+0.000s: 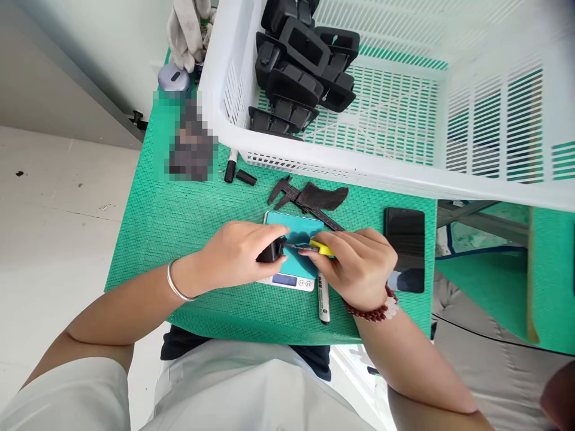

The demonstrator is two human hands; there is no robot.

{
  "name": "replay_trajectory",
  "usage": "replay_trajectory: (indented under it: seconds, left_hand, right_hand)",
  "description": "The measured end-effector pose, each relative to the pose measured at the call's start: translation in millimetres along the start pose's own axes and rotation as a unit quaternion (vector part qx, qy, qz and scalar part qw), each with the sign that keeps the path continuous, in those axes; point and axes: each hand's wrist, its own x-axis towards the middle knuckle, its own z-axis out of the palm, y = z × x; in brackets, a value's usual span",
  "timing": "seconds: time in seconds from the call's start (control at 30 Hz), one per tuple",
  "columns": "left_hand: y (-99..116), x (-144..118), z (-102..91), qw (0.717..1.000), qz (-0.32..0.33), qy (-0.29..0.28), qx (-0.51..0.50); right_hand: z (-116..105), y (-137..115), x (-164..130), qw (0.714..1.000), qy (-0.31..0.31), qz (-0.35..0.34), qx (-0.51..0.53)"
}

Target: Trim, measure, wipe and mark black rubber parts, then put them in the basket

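My left hand (pixel 240 251) grips a small black plastic part (pixel 269 251), its fingers covering much of it. In my right hand (pixel 359 263) is a yellow utility knife (pixel 322 248), its blade pointing left and reaching the edge of the black part. Both hands are above a small digital scale (pixel 299 269) with a teal plate. A white marker (pixel 323 302) lies just beside the scale, below my right hand. Beyond the scale rests a dark caliper (pixel 287 193) with a piece of black cloth-like material (pixel 326 196) against it.
A large white plastic basket (pixel 341 164) stands at the back, with several black plastic parts (pixel 296 84) in its left side. On the green mat (pixel 148 239) lie a black phone (pixel 404 233), an uncapped marker (pixel 230 166), its cap (pixel 247 177), a grey mouse-like object (pixel 173 78) and gloves (pixel 186 33).
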Motion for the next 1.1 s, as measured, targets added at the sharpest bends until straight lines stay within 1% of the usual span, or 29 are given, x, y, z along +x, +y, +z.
replay_trajectory:
  seconds: [0.07,0.2,0.33,0.47,0.6,0.7,0.83,1.0,1.1]
  left_hand:
    - [0.0,-0.1,0.1,1.000,0.002,0.001,0.003]
    - [0.8,-0.1,0.3,1.000,0.002,-0.004,-0.003]
    - [1.4,0.2,0.4,1.000,0.004,0.008,-0.012]
    - [1.9,0.8,0.1,1.000,0.002,0.000,-0.016]
    - [1.1,1.3,-0.2,1.000,-0.005,0.009,-0.010]
    - [0.6,0.7,-0.5,1.000,-0.003,0.006,-0.010]
    - [2.0,-0.5,-1.3,1.000,-0.007,0.002,-0.007]
    - [4.1,-0.9,-1.7,0.999,-0.022,-0.013,-0.020]
    - [3.8,0.4,-3.1,0.999,-0.031,-0.001,-0.034]
  right_hand:
    - [-0.4,-0.6,0.9,1.000,0.009,0.007,-0.002]
    - [-1.4,-2.0,2.5,1.000,0.002,-0.021,0.018]
    - [-1.1,-1.9,3.0,1.000,0.007,-0.004,0.004]
    - [-0.6,-1.8,3.8,0.999,-0.002,-0.029,0.026]
    - [-0.5,-1.9,4.5,1.000,0.005,-0.003,0.000]
    - [-0.3,-1.9,3.9,1.000,0.002,-0.024,0.015]
    - [0.1,-1.7,2.7,1.000,0.002,0.001,0.000]
    - [0.4,-2.1,2.4,0.999,-0.001,-0.018,0.034]
    - [0.7,-0.6,2.0,1.000,0.007,0.011,0.015]
